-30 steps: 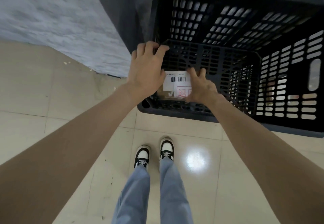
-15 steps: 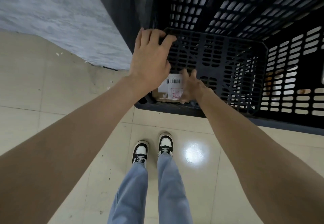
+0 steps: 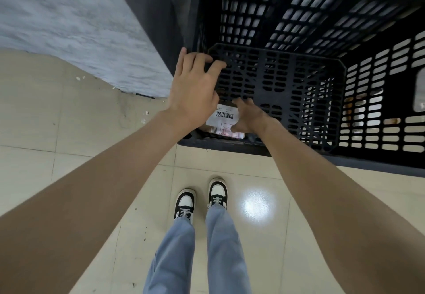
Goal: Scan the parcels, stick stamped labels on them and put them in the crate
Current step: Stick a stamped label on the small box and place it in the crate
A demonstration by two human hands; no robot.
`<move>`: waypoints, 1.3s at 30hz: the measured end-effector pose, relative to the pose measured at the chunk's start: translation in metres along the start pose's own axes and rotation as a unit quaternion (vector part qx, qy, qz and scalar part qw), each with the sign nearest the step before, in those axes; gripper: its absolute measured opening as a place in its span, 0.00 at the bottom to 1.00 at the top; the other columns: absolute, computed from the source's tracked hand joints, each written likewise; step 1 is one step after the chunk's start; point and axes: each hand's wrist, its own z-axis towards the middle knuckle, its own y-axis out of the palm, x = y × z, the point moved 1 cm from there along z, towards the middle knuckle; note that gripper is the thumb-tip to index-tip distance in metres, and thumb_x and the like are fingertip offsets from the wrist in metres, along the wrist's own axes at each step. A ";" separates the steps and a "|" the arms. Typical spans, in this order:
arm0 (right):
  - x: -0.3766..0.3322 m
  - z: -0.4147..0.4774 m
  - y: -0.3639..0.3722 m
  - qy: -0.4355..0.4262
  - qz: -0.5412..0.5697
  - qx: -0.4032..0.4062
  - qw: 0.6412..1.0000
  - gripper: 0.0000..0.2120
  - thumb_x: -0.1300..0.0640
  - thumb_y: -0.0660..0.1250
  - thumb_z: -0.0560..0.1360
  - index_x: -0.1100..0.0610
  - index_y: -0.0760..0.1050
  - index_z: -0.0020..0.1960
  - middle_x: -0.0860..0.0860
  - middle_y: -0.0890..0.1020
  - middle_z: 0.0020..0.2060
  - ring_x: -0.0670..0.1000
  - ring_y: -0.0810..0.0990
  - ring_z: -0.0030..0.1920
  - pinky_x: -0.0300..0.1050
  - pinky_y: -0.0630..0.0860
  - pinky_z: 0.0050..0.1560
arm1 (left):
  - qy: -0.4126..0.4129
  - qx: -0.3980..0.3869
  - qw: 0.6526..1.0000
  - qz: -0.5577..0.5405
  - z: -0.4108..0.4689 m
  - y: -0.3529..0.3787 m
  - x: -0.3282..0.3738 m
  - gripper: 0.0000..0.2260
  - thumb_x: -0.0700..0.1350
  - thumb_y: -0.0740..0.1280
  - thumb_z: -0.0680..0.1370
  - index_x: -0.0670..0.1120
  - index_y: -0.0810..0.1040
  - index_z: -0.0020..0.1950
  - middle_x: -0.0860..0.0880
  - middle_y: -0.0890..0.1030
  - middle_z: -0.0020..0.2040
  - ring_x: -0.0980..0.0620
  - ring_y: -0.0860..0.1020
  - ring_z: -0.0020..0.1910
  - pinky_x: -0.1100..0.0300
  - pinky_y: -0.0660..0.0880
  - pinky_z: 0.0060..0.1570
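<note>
Nearest the camera, the person's shoes stand on the tiled floor just short of the black slatted crate. Over the last second the parcel has sunk from rim height down inside the crate's near-left corner. The left hand, which had been gripping the parcel's left side, has come off it and now hovers above with fingers spread, holding nothing. The right hand remains on the parcel, thumb on its top face and fingers curled round the far right edge. Judgement: placement is all but complete, with only the right hand's release outstanding. The parcel is a brownish package lying flat, face up. It carries a white label with a barcode and a red stamp, partly covered. Beyond it, the crate's perforated floor shows bare.
</note>
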 end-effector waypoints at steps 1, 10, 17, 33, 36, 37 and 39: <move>-0.003 -0.001 -0.002 -0.007 0.000 0.018 1.000 0.39 0.59 0.71 0.71 0.54 0.53 0.75 0.58 0.61 0.70 0.61 0.69 0.66 0.56 0.71 0.63 | -0.003 -0.007 1.000 0.000 -0.001 0.000 -0.001 0.24 0.40 0.63 0.75 0.47 0.66 0.72 0.43 0.69 0.67 0.44 0.62 0.70 0.50 0.42 0.75; -0.012 -0.083 -0.052 -0.046 -0.052 0.175 0.982 0.34 0.52 0.69 0.73 0.55 0.57 0.74 0.59 0.65 0.67 0.62 0.66 0.66 0.56 0.67 0.64 | 0.008 -0.018 1.000 -0.001 -0.023 -0.051 0.029 0.24 0.43 0.65 0.75 0.47 0.66 0.72 0.44 0.70 0.65 0.44 0.63 0.69 0.50 0.44 0.75; -0.021 -0.174 -0.086 -0.067 -0.057 0.251 0.964 0.34 0.49 0.67 0.74 0.55 0.57 0.74 0.59 0.65 0.68 0.62 0.65 0.67 0.55 0.65 0.66 | 0.008 0.006 1.000 -0.026 -0.060 -0.112 0.055 0.24 0.42 0.65 0.75 0.45 0.67 0.71 0.42 0.71 0.64 0.42 0.63 0.68 0.49 0.46 0.75; -0.064 -0.375 -0.057 -0.006 -0.058 0.418 0.907 0.32 0.50 0.67 0.74 0.56 0.59 0.73 0.59 0.66 0.66 0.61 0.67 0.65 0.55 0.66 0.63 | 0.158 0.091 0.983 -0.035 -0.167 -0.227 0.081 0.24 0.43 0.65 0.74 0.45 0.67 0.71 0.43 0.71 0.63 0.42 0.63 0.67 0.49 0.49 0.74; -0.073 -0.401 -0.039 0.008 -0.051 0.434 0.899 0.31 0.50 0.67 0.74 0.56 0.59 0.73 0.58 0.67 0.66 0.61 0.67 0.65 0.54 0.67 0.62 | 0.181 0.096 0.978 -0.033 -0.191 -0.241 0.081 0.24 0.43 0.65 0.74 0.46 0.67 0.71 0.43 0.71 0.64 0.42 0.63 0.67 0.50 0.48 0.73; -0.077 -0.412 -0.030 0.016 -0.049 0.443 0.895 0.31 0.50 0.67 0.75 0.56 0.60 0.72 0.58 0.67 0.66 0.61 0.67 0.65 0.54 0.67 0.62 | 0.192 0.098 0.976 -0.031 -0.203 -0.245 0.080 0.24 0.43 0.65 0.75 0.46 0.67 0.71 0.43 0.71 0.64 0.42 0.63 0.67 0.50 0.48 0.73; -0.085 -0.433 -0.015 0.031 -0.046 0.457 0.888 0.31 0.50 0.67 0.74 0.56 0.60 0.72 0.58 0.67 0.65 0.61 0.68 0.64 0.54 0.67 0.61 | 0.212 0.103 0.971 -0.030 -0.224 -0.256 0.081 0.24 0.43 0.65 0.74 0.46 0.67 0.70 0.43 0.71 0.63 0.42 0.63 0.67 0.49 0.48 0.73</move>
